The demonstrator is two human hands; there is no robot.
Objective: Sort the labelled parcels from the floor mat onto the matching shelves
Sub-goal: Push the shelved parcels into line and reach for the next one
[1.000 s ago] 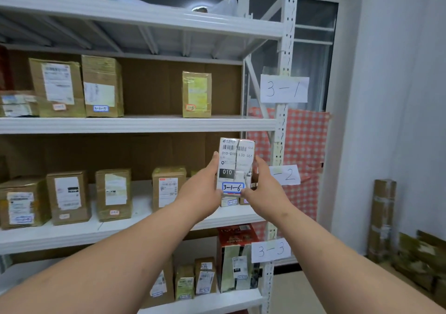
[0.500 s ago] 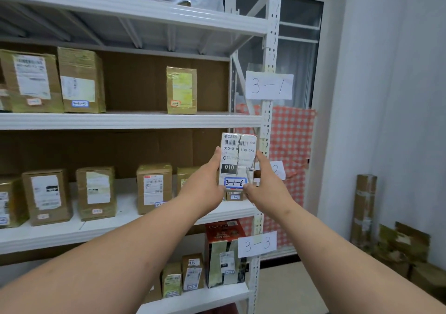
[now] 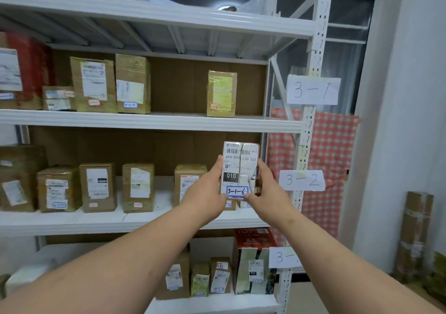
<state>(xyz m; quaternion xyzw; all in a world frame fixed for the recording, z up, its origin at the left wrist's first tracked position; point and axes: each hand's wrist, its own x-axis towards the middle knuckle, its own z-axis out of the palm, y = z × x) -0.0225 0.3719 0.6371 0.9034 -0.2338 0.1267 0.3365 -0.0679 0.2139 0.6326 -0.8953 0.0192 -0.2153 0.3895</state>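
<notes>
Head camera view of a white metal shelving unit (image 3: 154, 120) stocked with taped cardboard boxes, taken left to right; on the upper shelf, a red-sided box (image 3: 21, 72) stands at the far left, beside it a small low box (image 3: 59, 98), then two taller brown boxes, the second (image 3: 133, 84) bearing a blue-edged sticker reading 3-1-5, and well apart to the right a lone box with a yellow label (image 3: 221, 93); on the middle shelf a row of brown boxes runs from the left edge toward the centre, each with a white shipping label; the left hand (image 3: 205, 190) grips the left side of a small parcel (image 3: 240, 169), thumb up along its edge, while the right hand (image 3: 265, 188) clasps its right side and lower corner, so both hands are clamped on it; the parcel is held upright in the air in front of the middle shelf, near the shelving's right post, its white label showing a barcode, "010" and a blue-edged sticker reading 3-1-6; on the bottom shelf, small boxes stand beside a taller red-topped carton (image 3: 253, 260); paper signs on the right post read 3-1 (image 3: 313, 89) and 3-2 (image 3: 301, 180), with a third (image 3: 282, 257) partly hidden by the right forearm; a red checked cloth (image 3: 333, 154) hangs behind the post; tall wrapped cardboard (image 3: 414, 231) leans by the white wall at the far right.
</notes>
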